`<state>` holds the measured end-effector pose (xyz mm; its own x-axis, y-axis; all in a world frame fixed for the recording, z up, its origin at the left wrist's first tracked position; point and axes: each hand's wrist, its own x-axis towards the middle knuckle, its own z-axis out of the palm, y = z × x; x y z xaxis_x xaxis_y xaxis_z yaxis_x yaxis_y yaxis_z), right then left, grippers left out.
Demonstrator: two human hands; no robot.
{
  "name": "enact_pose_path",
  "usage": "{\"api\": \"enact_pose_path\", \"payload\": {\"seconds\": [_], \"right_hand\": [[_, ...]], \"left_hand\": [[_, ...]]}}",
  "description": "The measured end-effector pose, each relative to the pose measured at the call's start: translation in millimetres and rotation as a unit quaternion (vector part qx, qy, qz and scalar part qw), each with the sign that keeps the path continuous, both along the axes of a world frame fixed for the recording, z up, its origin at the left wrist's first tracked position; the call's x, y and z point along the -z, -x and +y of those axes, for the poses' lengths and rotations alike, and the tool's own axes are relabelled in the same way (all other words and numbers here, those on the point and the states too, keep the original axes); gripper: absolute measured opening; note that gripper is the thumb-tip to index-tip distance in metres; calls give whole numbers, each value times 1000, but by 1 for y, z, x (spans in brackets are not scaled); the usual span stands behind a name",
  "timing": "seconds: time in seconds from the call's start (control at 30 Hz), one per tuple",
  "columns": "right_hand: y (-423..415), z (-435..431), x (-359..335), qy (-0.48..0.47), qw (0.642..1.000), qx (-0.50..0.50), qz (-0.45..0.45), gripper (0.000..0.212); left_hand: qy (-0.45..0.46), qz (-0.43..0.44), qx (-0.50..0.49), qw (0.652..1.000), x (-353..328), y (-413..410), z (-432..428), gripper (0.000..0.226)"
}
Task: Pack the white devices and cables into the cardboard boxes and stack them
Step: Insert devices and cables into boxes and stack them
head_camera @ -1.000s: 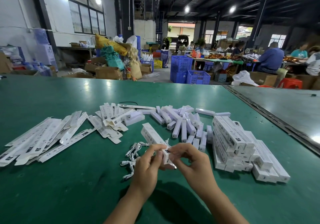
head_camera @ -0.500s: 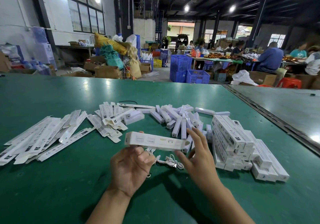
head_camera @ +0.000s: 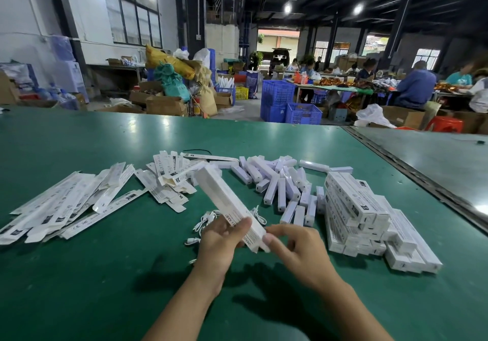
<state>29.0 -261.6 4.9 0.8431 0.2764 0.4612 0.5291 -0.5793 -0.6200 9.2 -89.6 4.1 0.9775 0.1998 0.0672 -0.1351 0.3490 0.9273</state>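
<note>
Desk: Log entry, please. Where is the box?

Op: I see one long white cardboard box (head_camera: 229,206) held off the table and tilted. Its far end points up and away to the left. Its near end sits low, between the two hands.

Desk: Left hand?

Op: The left hand (head_camera: 220,245) grips the box near its lower end, with the fingers curled round it from beneath.

Desk: Right hand?

Op: The right hand (head_camera: 298,248) is just beside the left, fingers bent. One fingertip (head_camera: 267,240) rests against the box's near end. I cannot tell whether it pinches the flap or only touches it.

Desk: Surroundings?

Op: White cables (head_camera: 208,218) lie on the green table (head_camera: 105,274) just beyond the left hand, partly hidden by it. Loose white devices (head_camera: 280,185) are heaped farther out, ahead of the right hand. A stack of closed boxes (head_camera: 364,214) sits to the right of the right hand, near it but not touching. Flat unfolded boxes (head_camera: 66,203) are spread well out to the left of the left hand.
</note>
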Motion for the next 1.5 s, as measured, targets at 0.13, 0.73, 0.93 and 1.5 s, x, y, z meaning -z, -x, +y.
{"api": "enact_pose_path", "payload": {"seconds": [0.13,0.73,0.93,1.5], "right_hand": [[-15,-13,10,72,977,198,40,40],[-17,-8,-1,-47,944,320,63,24],[3,6,-12,-224,954,187,64,8],[9,11,-7,-195,980,-8,37,32]], "left_hand": [[58,16,-44,997,-1,-2,2,38],[178,54,-191,964,-2,-11,12,15],[202,50,-217,954,-5,-12,15,20],[236,54,-216,946,-8,-11,18,20]]}}
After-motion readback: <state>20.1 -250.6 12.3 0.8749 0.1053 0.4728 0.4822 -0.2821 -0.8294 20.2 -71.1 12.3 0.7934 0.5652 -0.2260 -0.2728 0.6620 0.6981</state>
